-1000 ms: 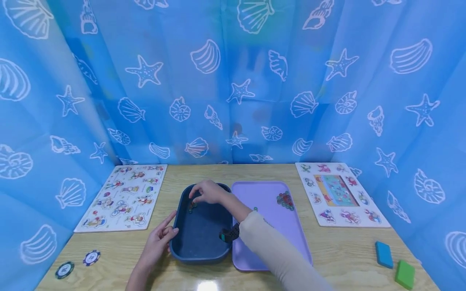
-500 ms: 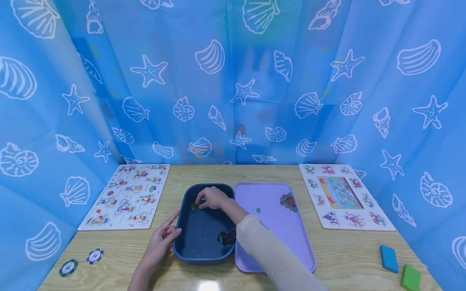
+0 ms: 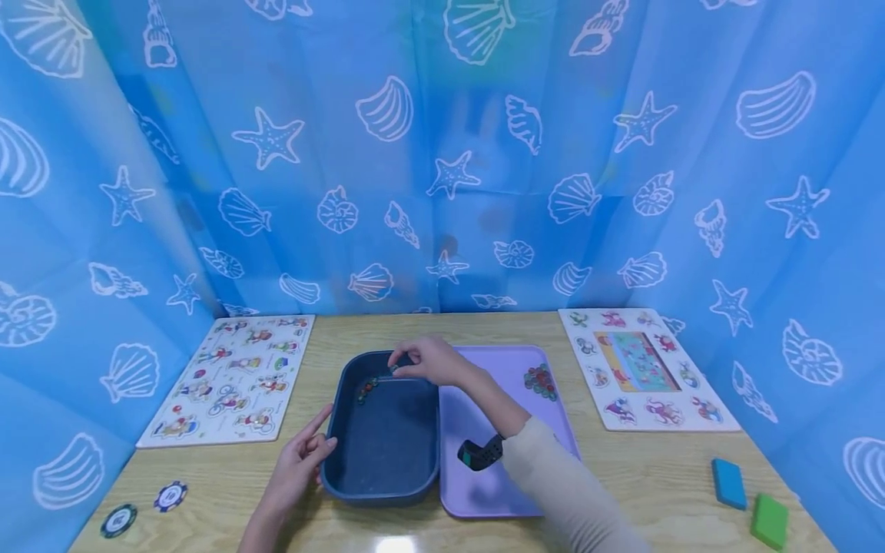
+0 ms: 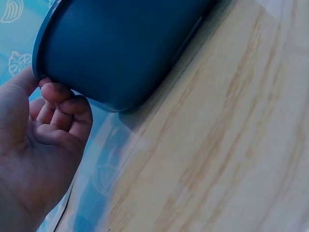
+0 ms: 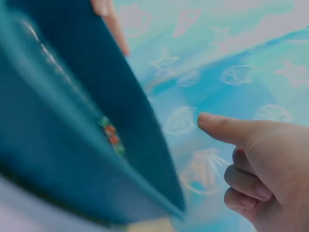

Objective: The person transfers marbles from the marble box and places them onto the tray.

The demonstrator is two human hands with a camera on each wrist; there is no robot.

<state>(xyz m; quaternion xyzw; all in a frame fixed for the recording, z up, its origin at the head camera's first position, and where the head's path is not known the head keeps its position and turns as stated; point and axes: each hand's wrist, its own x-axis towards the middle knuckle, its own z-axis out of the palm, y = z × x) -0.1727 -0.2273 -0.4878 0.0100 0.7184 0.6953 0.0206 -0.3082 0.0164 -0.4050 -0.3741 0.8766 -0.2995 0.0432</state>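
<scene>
A deep dark-blue tub (image 3: 380, 480) stands left of a shallow lilac tray (image 3: 459, 499). My left hand (image 3: 293, 468) grips the tub's left wall, thumb over the rim and other fingers outside, as the left wrist view (image 4: 46, 140) also shows. Over the tub's far right corner, my right hand (image 3: 439, 361) pinches a small dark-green marble (image 3: 393, 369) between thumb and index finger. Several red and green marbles (image 3: 367, 389) lie in a short slanting row at the tub's far left. More red and green marbles (image 3: 540, 382) cluster by the tray's right edge.
Illustrated boards lie at the back left (image 3: 235, 376) and back right (image 3: 643, 369). Two poker chips (image 3: 170, 496) sit at the front left. A blue block (image 3: 729, 484) and a green block (image 3: 770, 522) are at the front right. A shell-patterned curtain (image 3: 442, 153) encloses the table.
My right hand reached down to the marbles in the tub, then rose and moved right with a green marble between its fingertips. My left hand keeps its hold on the tub.
</scene>
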